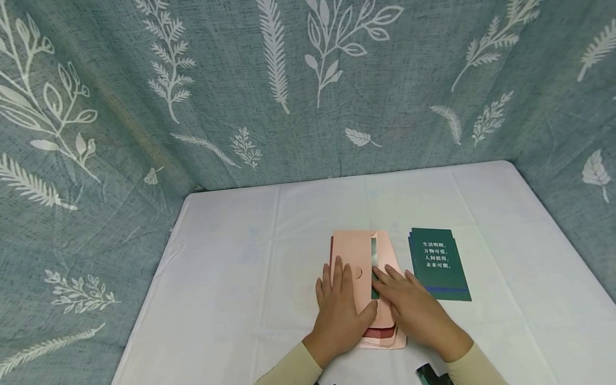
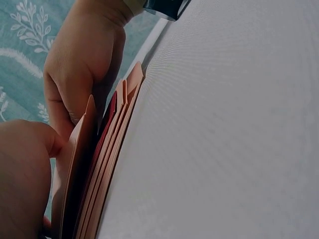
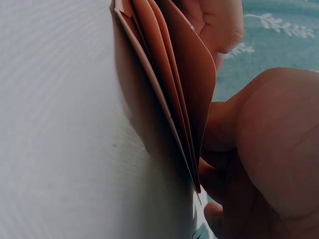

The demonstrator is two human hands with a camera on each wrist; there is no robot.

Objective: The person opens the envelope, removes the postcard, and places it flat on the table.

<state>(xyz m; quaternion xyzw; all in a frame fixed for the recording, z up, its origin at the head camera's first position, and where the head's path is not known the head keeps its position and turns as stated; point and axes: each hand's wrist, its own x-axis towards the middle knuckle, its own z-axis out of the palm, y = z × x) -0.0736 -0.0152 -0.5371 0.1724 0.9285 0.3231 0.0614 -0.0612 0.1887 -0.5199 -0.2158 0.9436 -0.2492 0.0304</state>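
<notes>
A pink paper envelope (image 1: 348, 246) lies on top of a small pile of pink and dark red envelopes (image 1: 380, 332). A green card (image 1: 375, 294) shows through the gap along its right side. My left hand (image 1: 339, 318) rests on the top envelope with fingers spread and thumb out to the right. Fingers extended, my right hand (image 1: 416, 305) lies over the right part, its fingertips touching near the gap. In the left wrist view, the top envelope (image 2: 75, 144) stands slightly lifted from the layers (image 2: 107, 149) below. The right wrist view shows the envelope edges (image 3: 172, 74) fanned apart beside the right hand.
Right of the pile lies a stack of dark green cards (image 1: 435, 248) with white writing, a blue edge showing among them. A dark object (image 1: 430, 374) sits by the right sleeve. White cloth (image 1: 216, 278) covers the table, and a leaf-patterned curtain (image 1: 298, 139) hangs behind it.
</notes>
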